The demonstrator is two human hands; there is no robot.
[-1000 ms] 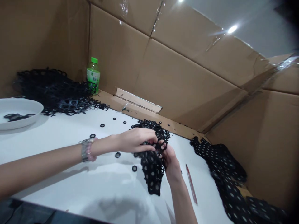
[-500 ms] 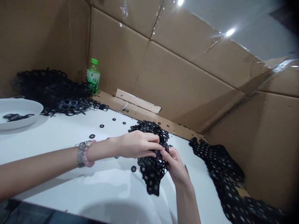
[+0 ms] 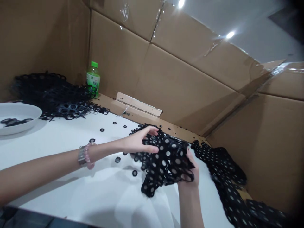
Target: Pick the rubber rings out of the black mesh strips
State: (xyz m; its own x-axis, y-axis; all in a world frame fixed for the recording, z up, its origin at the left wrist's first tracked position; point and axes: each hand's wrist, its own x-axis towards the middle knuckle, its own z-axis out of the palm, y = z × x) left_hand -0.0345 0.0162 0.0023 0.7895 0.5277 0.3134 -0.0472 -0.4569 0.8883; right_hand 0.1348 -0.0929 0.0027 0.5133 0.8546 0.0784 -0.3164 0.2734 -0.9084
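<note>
A black perforated sheet dotted with pale round spots (image 3: 164, 162) hangs from my right hand (image 3: 195, 172), which is closed on its right edge; part of those fingers is hidden behind the sheet. My left hand (image 3: 137, 141) is at the sheet's upper left, thumb and fingers spread apart, with nothing seen in its grasp. Beneath and behind the sheet lies a heap of small black rings (image 3: 136, 129). Loose black rings, such as one ring (image 3: 135, 173) near the sheet's lower left, are scattered over the white table (image 3: 99, 190).
A white bowl (image 3: 35, 111) with several black pieces stands at the left. Behind it is a tangle of black netting (image 3: 47, 90) beside a green-capped bottle (image 3: 93, 79). Spotted black sheets (image 3: 223, 171) line the right side. Cardboard walls (image 3: 180, 79) enclose the table.
My hands were together at the black sheet and have come apart. The left hand has opened, while the right has turned and spread the sheet out toward the right.
</note>
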